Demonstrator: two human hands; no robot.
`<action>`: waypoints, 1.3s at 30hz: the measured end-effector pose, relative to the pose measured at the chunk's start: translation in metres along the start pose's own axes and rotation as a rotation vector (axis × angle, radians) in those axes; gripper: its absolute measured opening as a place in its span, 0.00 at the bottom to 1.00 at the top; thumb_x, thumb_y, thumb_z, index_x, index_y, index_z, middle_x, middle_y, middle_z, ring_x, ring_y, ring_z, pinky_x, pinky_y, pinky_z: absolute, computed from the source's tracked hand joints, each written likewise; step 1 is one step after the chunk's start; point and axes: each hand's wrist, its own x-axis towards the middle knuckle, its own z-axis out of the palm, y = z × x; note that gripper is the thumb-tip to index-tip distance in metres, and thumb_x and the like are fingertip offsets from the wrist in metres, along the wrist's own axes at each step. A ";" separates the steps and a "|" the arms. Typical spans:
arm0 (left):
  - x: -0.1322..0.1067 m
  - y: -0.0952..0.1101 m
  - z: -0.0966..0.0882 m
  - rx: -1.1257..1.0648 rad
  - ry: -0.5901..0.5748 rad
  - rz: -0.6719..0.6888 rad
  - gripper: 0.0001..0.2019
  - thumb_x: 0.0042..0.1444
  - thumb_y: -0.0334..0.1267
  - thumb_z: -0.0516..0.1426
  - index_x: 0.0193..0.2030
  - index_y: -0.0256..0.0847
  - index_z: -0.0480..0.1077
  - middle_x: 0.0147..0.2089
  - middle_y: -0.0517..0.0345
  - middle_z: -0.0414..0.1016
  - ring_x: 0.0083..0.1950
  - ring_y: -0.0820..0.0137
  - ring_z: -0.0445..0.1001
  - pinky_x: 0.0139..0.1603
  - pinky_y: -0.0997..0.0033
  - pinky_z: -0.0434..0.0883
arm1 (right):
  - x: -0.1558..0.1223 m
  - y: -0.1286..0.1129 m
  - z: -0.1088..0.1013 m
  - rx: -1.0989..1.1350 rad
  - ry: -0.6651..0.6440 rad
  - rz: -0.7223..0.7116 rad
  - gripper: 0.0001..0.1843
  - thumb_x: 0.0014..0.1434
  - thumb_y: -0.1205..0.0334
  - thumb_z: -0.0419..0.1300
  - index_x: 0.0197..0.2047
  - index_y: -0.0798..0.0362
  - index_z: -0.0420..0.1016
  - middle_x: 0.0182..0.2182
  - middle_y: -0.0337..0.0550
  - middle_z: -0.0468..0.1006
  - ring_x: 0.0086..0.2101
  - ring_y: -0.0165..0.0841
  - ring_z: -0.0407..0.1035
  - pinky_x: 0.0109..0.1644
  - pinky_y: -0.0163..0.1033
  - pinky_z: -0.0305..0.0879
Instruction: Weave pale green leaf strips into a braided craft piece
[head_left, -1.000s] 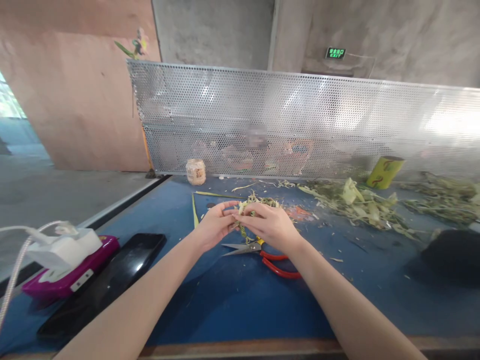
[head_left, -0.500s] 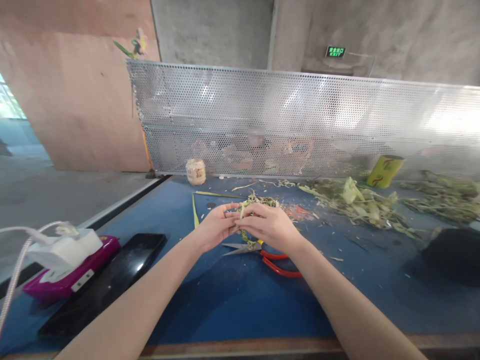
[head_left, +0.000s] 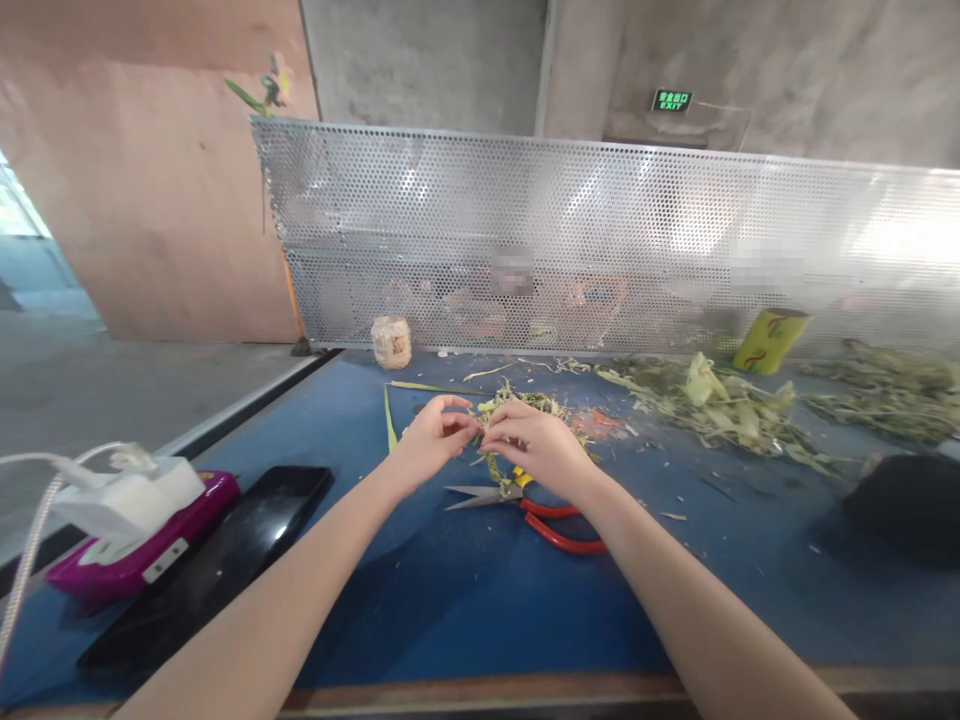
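Blue worktop (head_left: 465,600) is spread beneath everything. The left hand (head_left: 427,447) and right hand (head_left: 546,447) are held just beyond the scissors (head_left: 551,511); their fingertips, overlapped half a second ago, are now slightly parted, so the hold on the work is judged to be shifting. Each grip is drawn nearly together; whether anything is pinched cannot be told. Green plaited strand (head_left: 493,468) is seen below the right hand, by the scissors' blades.
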 end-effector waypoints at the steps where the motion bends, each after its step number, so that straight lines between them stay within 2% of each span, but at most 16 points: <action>1: 0.001 -0.001 -0.002 0.020 0.018 0.006 0.17 0.45 0.38 0.59 0.39 0.38 0.56 0.28 0.61 0.70 0.22 0.79 0.63 0.24 0.76 0.60 | 0.000 0.002 -0.001 -0.001 -0.014 0.027 0.07 0.54 0.63 0.56 0.29 0.51 0.74 0.33 0.38 0.72 0.34 0.26 0.67 0.37 0.32 0.62; 5: 0.002 0.002 -0.006 0.065 0.086 0.027 0.15 0.45 0.38 0.58 0.37 0.39 0.55 0.30 0.61 0.69 0.21 0.80 0.62 0.23 0.76 0.60 | 0.001 0.006 -0.002 0.016 -0.023 0.082 0.07 0.54 0.62 0.56 0.28 0.51 0.74 0.33 0.39 0.71 0.32 0.27 0.66 0.37 0.34 0.62; 9: 0.000 0.005 -0.006 0.171 0.094 0.091 0.21 0.48 0.39 0.56 0.47 0.37 0.55 0.34 0.57 0.70 0.21 0.79 0.63 0.24 0.73 0.63 | 0.002 0.008 0.001 0.080 -0.004 0.087 0.05 0.53 0.65 0.57 0.28 0.53 0.73 0.31 0.40 0.71 0.33 0.28 0.66 0.37 0.34 0.62; 12: 0.000 0.004 -0.006 0.169 0.100 0.091 0.29 0.47 0.41 0.56 0.55 0.37 0.51 0.44 0.47 0.69 0.30 0.73 0.69 0.27 0.71 0.67 | 0.001 0.008 0.002 0.118 0.015 0.063 0.05 0.53 0.66 0.56 0.28 0.53 0.72 0.31 0.41 0.70 0.32 0.28 0.66 0.34 0.33 0.62; 14: -0.001 0.003 -0.006 0.123 0.042 0.078 0.34 0.45 0.41 0.58 0.58 0.38 0.48 0.47 0.44 0.68 0.36 0.68 0.70 0.29 0.69 0.68 | 0.001 0.008 0.002 0.114 0.016 0.050 0.05 0.54 0.66 0.55 0.29 0.53 0.72 0.31 0.41 0.70 0.31 0.28 0.66 0.33 0.33 0.62; 17: -0.002 0.003 -0.005 0.089 -0.053 0.083 0.37 0.44 0.40 0.59 0.60 0.38 0.46 0.41 0.46 0.73 0.36 0.67 0.72 0.30 0.67 0.69 | 0.001 0.007 0.001 0.080 0.006 0.045 0.06 0.54 0.66 0.55 0.28 0.53 0.72 0.31 0.41 0.70 0.32 0.28 0.66 0.35 0.34 0.62; 20: -0.004 0.005 -0.002 0.090 -0.034 0.101 0.39 0.44 0.38 0.59 0.60 0.36 0.45 0.32 0.54 0.74 0.27 0.71 0.70 0.28 0.69 0.68 | 0.001 0.005 0.001 0.066 0.001 0.045 0.06 0.55 0.65 0.55 0.29 0.53 0.72 0.31 0.41 0.70 0.32 0.28 0.66 0.34 0.33 0.62; 23: -0.005 0.007 0.001 0.089 -0.012 0.095 0.39 0.43 0.36 0.60 0.60 0.35 0.43 0.27 0.60 0.73 0.22 0.75 0.68 0.26 0.71 0.67 | 0.001 0.005 0.001 0.070 0.008 0.025 0.06 0.55 0.64 0.55 0.30 0.52 0.72 0.31 0.41 0.71 0.32 0.28 0.66 0.34 0.33 0.62; 26: -0.004 0.008 0.001 0.115 -0.018 0.108 0.36 0.43 0.35 0.59 0.58 0.35 0.45 0.26 0.62 0.72 0.22 0.74 0.68 0.27 0.71 0.67 | 0.001 0.005 0.001 0.073 0.003 0.017 0.06 0.55 0.64 0.55 0.29 0.53 0.72 0.32 0.41 0.71 0.33 0.28 0.66 0.36 0.34 0.62; 33: -0.005 0.007 0.002 0.297 0.037 0.168 0.22 0.44 0.33 0.57 0.46 0.39 0.55 0.24 0.64 0.72 0.26 0.70 0.72 0.32 0.69 0.66 | 0.002 0.005 -0.002 0.094 -0.069 0.017 0.08 0.54 0.67 0.55 0.28 0.52 0.74 0.31 0.39 0.72 0.33 0.27 0.66 0.37 0.33 0.61; 39: -0.002 0.000 -0.001 0.316 0.044 0.176 0.23 0.43 0.32 0.57 0.48 0.40 0.56 0.25 0.63 0.73 0.27 0.71 0.71 0.33 0.69 0.66 | 0.004 0.005 0.006 0.256 0.060 0.038 0.05 0.51 0.66 0.59 0.26 0.52 0.75 0.29 0.40 0.74 0.34 0.28 0.67 0.36 0.33 0.64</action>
